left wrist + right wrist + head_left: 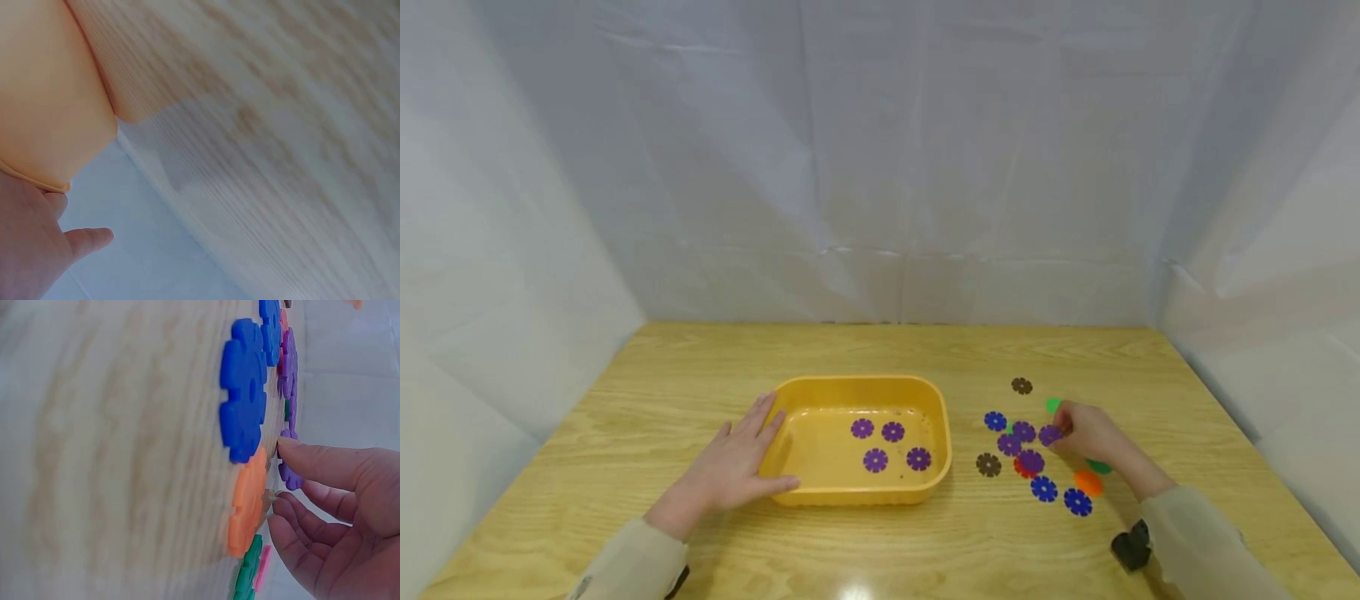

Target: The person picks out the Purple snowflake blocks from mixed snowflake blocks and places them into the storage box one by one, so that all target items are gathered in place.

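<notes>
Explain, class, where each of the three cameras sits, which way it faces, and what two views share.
Head: worn on the head, facing forward and down at the yellow tub and table; left hand, right hand and sleeves show.
Left wrist: on that wrist, facing the tub's outer side and tabletop, tilted; part of the left hand shows.
Right wrist: on that wrist, facing low across blue discs and an orange disc; the right hand shows.
Shared: head and right wrist both show the right hand at a purple disc.

Head view downward, wrists close, table (820, 542) shared
</notes>
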Demonstrator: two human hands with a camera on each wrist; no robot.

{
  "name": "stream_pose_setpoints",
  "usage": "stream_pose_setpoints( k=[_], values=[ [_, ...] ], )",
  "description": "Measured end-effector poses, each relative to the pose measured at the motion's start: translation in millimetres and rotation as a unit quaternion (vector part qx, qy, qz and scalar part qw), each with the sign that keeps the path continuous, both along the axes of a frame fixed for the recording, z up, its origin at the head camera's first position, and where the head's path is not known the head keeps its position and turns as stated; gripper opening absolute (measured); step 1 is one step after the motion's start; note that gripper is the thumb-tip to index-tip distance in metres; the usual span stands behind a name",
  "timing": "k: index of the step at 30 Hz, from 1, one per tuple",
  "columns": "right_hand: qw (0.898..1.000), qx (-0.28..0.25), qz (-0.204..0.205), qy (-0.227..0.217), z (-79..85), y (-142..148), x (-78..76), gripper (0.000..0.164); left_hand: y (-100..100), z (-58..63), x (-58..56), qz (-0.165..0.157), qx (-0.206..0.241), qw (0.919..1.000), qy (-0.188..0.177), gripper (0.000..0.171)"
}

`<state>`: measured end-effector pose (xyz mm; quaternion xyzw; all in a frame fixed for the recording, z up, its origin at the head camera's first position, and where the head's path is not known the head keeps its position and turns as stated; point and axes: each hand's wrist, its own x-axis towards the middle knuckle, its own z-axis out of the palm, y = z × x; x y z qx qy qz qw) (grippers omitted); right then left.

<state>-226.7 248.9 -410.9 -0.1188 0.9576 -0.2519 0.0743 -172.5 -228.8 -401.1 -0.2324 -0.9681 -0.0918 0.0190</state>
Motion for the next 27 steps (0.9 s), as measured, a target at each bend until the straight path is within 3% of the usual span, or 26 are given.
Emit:
stream_pose_setpoints(
  k=[13, 27],
  values=[
    [0.999, -0.012, -0.006, 0.042, -2.6, 0.5, -2.5, 0.016, -0.1, -0.2, 0.2, -0.002, 0.003, 1.0000, 0.005, 0.091],
    [0.994, -0.053, -0.004, 0.098, 9.6, -3.1, 4.9, 0.005, 0.9, 0.5, 0.2, -0.001, 0.000, 1.0000, 0.002, 0.091]
  ],
)
